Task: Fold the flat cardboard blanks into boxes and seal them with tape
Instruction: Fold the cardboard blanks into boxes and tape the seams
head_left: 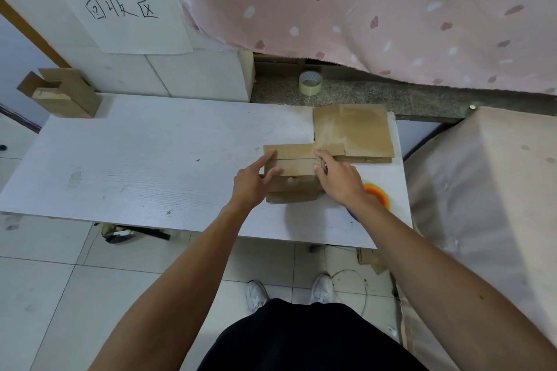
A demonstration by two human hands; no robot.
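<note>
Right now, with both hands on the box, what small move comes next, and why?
Probably press the top flaps of the box down with the left hand and draw tape across the seam with the right hand: the flaps meet, yet the seam looks bare. Whether that hand holds tape is unclear.

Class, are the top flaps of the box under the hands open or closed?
Closed: flaps of the box lie flat, meeting along a seam. Taping: cannot tell.

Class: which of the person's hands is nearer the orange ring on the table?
Right. The right hand lies beside the orange ring, its wrist overlapping it; the left hand presses the cardboard box at its far, left end.
</note>
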